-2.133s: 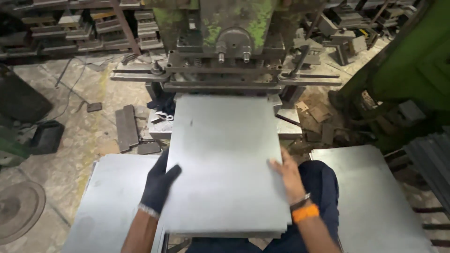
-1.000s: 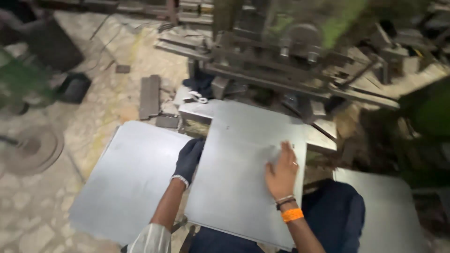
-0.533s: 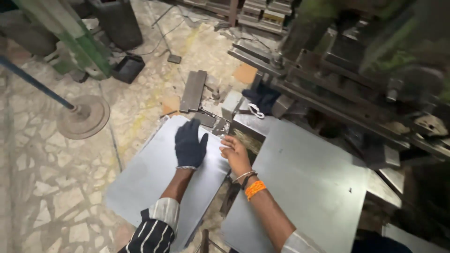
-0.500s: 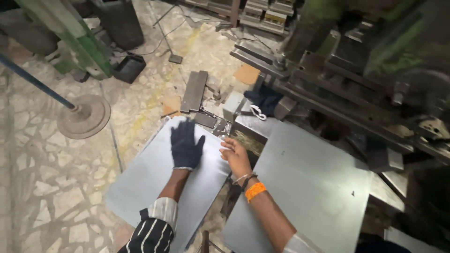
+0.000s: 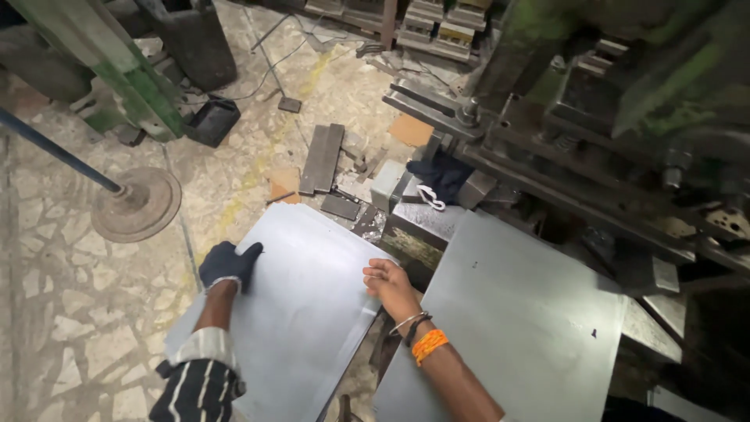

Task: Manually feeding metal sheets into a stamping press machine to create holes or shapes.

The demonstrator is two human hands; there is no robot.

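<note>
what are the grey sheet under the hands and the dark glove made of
Grey sheet: looks like thin sheet metal, matte grey with a soft sheen and crisp straight edges, probably steel. Dark glove on the left hand: seems knitted fabric, dull with a pale cuff.

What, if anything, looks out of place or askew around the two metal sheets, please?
Loose metal offcuts and a flat plate piece lie scattered on the cracked floor beyond the left sheet. A dark cloth is stuffed against the press.
</note>
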